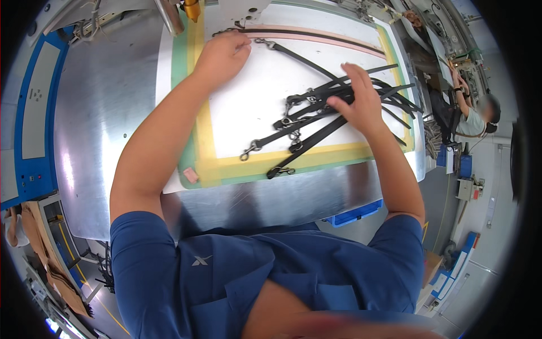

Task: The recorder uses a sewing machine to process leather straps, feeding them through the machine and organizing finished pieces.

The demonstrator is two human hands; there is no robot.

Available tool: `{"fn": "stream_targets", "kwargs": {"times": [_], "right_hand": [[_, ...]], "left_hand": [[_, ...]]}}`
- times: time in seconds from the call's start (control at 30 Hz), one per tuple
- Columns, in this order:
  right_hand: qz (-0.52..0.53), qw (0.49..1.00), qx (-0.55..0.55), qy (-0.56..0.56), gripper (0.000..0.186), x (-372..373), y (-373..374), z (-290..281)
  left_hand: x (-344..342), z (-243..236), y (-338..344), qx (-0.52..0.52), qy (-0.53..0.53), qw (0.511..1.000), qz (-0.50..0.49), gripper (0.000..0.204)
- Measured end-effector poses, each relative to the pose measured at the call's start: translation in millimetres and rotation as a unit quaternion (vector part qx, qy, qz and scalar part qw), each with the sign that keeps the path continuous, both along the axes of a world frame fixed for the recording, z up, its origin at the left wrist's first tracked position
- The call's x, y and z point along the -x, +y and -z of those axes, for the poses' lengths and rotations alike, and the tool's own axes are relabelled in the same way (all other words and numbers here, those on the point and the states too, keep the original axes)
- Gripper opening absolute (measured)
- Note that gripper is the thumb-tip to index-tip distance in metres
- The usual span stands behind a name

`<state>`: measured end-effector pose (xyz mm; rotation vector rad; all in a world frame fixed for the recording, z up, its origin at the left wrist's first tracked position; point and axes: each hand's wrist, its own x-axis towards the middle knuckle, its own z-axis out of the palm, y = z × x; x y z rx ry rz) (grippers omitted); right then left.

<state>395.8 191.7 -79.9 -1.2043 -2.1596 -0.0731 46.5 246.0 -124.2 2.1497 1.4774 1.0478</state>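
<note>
My left hand (pixel 223 53) is at the far left of a white board (pixel 243 107), its fingers curled in beside the metal clasp end of a black strap (pixel 316 35). That strap lies straight along a pink strip; what the curled fingers hold, if anything, is hidden. My right hand (pixel 361 104) rests over a loose pile of black straps (pixel 316 121), thumb apart and fingers stretched. Several straps there end in metal snap hooks (pixel 248 150). One separate strap (pixel 305 61) slants from the pile toward my left hand, its snap hook (pixel 264 43) near my fingertips.
Yellow and green tape (pixel 206 133) borders the board on a metal table (pixel 101 113). A small pink piece (pixel 191 175) sits at its near left corner. Machine parts (pixel 243 7) hang over the far edge. A blue cabinet (pixel 34 113) stands left; another person (pixel 471 118) works at far right.
</note>
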Motion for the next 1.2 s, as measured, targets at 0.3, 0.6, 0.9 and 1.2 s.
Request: {"fn": "stream_targets", "kwargs": {"times": [0.3,0.6,0.9,1.2], "right_hand": [[-0.043,0.993,0.064,-0.086,0.028,-9,14,24],[-0.059,0.994,0.079,-0.048,0.023,29,20,8],[-0.069,0.988,0.091,-0.105,0.025,92,83,-33],[-0.121,0.98,0.16,0.0,0.024,100,117,5]], "left_hand": [[-18,-14,-26,-0.049,0.025,0.998,-0.016,0.031],[-12,-46,-25,-0.014,0.194,0.98,-0.04,0.048],[-5,-18,-4,-0.07,0.267,0.96,-0.034,0.066],[8,-43,-4,-0.048,0.251,0.962,-0.096,0.04]]}}
